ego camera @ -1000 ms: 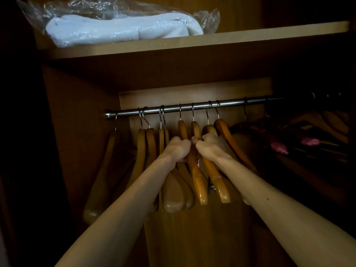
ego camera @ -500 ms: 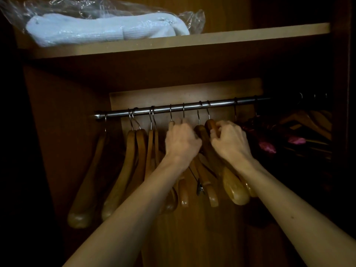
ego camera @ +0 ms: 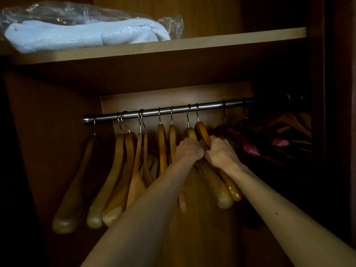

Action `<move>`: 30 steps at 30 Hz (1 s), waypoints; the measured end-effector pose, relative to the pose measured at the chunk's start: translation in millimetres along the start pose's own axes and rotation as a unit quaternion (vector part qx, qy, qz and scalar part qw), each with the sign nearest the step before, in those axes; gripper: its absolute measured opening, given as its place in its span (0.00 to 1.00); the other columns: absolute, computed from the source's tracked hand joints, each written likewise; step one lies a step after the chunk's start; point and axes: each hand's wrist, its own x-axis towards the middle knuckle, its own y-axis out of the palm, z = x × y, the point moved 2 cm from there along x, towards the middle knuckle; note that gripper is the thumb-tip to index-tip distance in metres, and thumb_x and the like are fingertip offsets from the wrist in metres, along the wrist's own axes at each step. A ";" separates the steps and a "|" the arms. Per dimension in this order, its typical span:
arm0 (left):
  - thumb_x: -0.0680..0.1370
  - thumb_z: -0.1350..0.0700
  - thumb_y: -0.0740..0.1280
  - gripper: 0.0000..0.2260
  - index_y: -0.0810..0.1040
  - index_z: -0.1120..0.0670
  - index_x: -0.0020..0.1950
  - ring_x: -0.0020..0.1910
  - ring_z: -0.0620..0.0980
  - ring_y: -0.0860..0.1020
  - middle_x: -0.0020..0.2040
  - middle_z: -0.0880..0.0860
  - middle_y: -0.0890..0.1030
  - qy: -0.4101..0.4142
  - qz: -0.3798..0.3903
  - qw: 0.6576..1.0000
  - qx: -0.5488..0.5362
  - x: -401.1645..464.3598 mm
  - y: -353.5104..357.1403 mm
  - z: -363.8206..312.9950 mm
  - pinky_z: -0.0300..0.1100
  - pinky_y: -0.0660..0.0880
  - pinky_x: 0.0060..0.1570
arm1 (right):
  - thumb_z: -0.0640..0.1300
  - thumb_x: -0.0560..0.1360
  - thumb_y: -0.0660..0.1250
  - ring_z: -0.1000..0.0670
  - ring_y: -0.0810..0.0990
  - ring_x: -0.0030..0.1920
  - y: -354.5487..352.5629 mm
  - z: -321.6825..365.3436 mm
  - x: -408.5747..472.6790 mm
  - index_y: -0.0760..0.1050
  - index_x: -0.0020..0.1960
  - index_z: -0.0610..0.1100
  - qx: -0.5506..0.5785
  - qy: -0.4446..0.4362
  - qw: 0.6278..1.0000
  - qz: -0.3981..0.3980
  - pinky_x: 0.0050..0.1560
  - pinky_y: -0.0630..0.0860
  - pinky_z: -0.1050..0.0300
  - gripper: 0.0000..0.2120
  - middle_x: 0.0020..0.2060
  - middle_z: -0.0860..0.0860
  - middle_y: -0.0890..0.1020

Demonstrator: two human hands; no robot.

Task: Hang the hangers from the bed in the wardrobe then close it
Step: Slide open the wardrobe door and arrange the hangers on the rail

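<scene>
While both arms reach into the open wardrobe [ego camera: 48, 151], the head view shows the left hand [ego camera: 189, 149] and right hand [ego camera: 221, 153] side by side, knuckles touching, below the metal rail [ego camera: 173, 111]. Left hand: fingers curled closed around the pale wooden hanger [ego camera: 190, 132]. Right hand: fingers closed around the shoulder of the orange wooden hanger [ego camera: 202, 132] just beside it. Both hangers have their hooks over the rail. More wooden hangers [ego camera: 123, 170] hang on the rail to the left, tilted toward the camera. Dark hangers with pink ends [ego camera: 250, 149] hang on the right, partly lost in shadow. A shelf [ego camera: 212, 44] above the rail carries a white folded cloth in a clear plastic bag [ego camera: 86, 33]
</scene>
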 end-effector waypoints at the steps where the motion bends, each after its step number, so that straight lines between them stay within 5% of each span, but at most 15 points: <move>1: 0.83 0.45 0.61 0.16 0.79 0.56 0.56 0.40 0.52 0.79 0.47 0.55 0.80 -0.013 0.014 0.999 -0.030 -0.6 1.8 1.2 0.48 0.83 0.49 | 0.43 0.79 0.66 0.48 0.80 0.38 0.9 -0.7 0.6 0.76 0.53 0.44 0.005 -0.004 1.000 -0.009 0.39 0.81 0.51 0.05 0.40 0.49 0.79; 5: 0.83 0.44 0.61 0.20 0.75 0.57 0.65 0.52 0.55 0.81 0.58 0.57 0.81 -0.013 0.038 0.995 -0.086 -0.1 7.3 2.8 0.43 0.81 0.38 | 0.45 0.81 0.63 0.51 0.76 0.36 -2.3 -0.5 4.8 0.77 0.55 0.45 0.010 -0.023 0.999 -0.022 0.34 0.71 0.59 0.06 0.39 0.51 0.77; 10: 0.84 0.48 0.59 0.17 0.81 0.58 0.58 0.51 0.54 0.80 0.53 0.57 0.82 0.008 -0.007 0.994 -0.107 7.8 -0.2 -2.1 0.44 0.73 0.48 | 0.46 0.80 0.64 0.50 0.76 0.36 -12.9 11.6 20.7 0.77 0.48 0.46 0.022 -0.003 1.000 0.013 0.38 0.72 0.57 0.06 0.38 0.49 0.78; 19: 0.83 0.58 0.63 0.07 0.78 0.54 0.59 0.58 0.57 0.79 0.59 0.57 0.79 -0.043 0.067 0.993 -0.090 12.1 6.5 -6.0 0.51 0.79 0.60 | 0.42 0.76 0.65 0.44 0.81 0.48 -14.1 14.5 32.7 0.79 0.50 0.43 0.002 0.051 0.993 0.102 0.51 0.80 0.50 0.06 0.47 0.45 0.81; 23: 0.83 0.55 0.63 0.05 0.77 0.55 0.54 0.55 0.57 0.79 0.55 0.56 0.79 -0.069 0.066 0.987 -0.132 -5.3 28.0 11.6 0.53 0.80 0.58 | 0.39 0.76 0.64 0.47 0.79 0.40 4.1 -10.8 10.1 0.80 0.50 0.40 0.050 0.061 0.989 0.125 0.32 0.72 0.59 0.07 0.40 0.47 0.79; 25: 0.84 0.51 0.62 0.09 0.77 0.56 0.53 0.53 0.57 0.79 0.53 0.58 0.79 -0.082 0.061 0.984 -0.148 -16.6 41.5 22.9 0.52 0.80 0.57 | 0.41 0.76 0.64 0.46 0.80 0.43 12.6 -25.1 -5.5 0.80 0.50 0.40 0.079 0.069 0.986 0.130 0.32 0.69 0.59 0.08 0.40 0.48 0.80; 28: 0.85 0.50 0.60 0.15 0.79 0.60 0.56 0.49 0.55 0.76 0.47 0.57 0.79 -0.091 0.065 0.977 -0.183 -40.9 59.7 38.9 0.45 0.73 0.48 | 0.44 0.79 0.63 0.44 0.81 0.54 22.9 -42.9 -35.9 0.80 0.57 0.45 0.102 0.079 0.984 0.126 0.45 0.75 0.56 0.10 0.50 0.47 0.82; 30: 0.85 0.50 0.59 0.17 0.76 0.62 0.64 0.56 0.57 0.78 0.56 0.59 0.80 -0.103 0.076 0.972 -0.195 -56.9 72.3 50.6 0.42 0.68 0.47 | 0.47 0.81 0.62 0.43 0.78 0.61 29.8 -53.2 -59.0 0.77 0.65 0.47 0.111 0.087 0.983 0.114 0.57 0.75 0.52 0.15 0.59 0.47 0.81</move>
